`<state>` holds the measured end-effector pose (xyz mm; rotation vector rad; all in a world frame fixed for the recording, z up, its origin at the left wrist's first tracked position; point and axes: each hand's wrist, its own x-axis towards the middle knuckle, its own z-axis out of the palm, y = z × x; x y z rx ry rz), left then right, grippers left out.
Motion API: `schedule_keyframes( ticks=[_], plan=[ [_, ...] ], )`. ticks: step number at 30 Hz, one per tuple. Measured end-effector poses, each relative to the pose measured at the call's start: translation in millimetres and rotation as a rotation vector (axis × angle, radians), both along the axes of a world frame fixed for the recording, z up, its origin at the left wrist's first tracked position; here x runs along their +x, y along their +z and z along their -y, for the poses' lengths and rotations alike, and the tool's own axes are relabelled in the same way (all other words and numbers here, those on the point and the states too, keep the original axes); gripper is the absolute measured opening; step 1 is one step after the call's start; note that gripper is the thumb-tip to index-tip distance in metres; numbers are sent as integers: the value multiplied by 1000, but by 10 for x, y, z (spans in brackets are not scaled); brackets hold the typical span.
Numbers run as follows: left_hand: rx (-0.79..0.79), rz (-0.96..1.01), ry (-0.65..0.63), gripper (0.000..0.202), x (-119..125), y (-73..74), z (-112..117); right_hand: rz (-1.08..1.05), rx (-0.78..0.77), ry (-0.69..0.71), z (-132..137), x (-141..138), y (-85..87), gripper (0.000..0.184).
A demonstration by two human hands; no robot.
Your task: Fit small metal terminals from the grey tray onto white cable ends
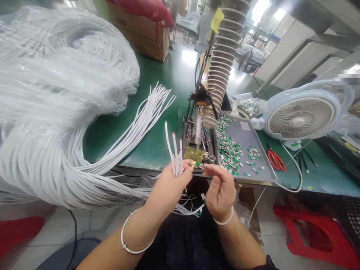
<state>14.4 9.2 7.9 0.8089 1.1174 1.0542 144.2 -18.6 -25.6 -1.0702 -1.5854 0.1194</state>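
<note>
My left hand [173, 183] is closed around several white cables [174, 150] whose stripped ends, with reddish tips, stand up above the fist. At its fingertips is a small connector with a green circuit board [198, 164] and a metal end. My right hand [221, 189] is beside that metal end, fingers loosely bent and thumb apart; its fingertips are close to the connector, and contact is hard to make out. Just beyond both hands, an upright soldering iron [199, 129] points down over a yellowish sponge [194, 154]. More white cables with green connectors [201, 212] hang below the hands.
A grey tray [263, 159] holds many green-and-metal connectors. Red-handled pliers [276, 160] and a fan [300, 116] stand to its right. A ribbed exhaust hose [225, 48] hangs above the iron. A large bundle of white cables [56, 157] covers the left side. Red stools stand below.
</note>
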Motion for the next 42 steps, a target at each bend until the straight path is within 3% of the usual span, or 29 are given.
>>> schedule_keyframes(
  ticks=[11, 42],
  plan=[
    [64, 13, -20, 10, 7, 50, -51, 102, 85, -6, -123, -17, 152, 28],
    [115, 62, -15, 4, 1, 182, -117, 167, 199, -55, -275, -126, 269, 28]
  ],
)
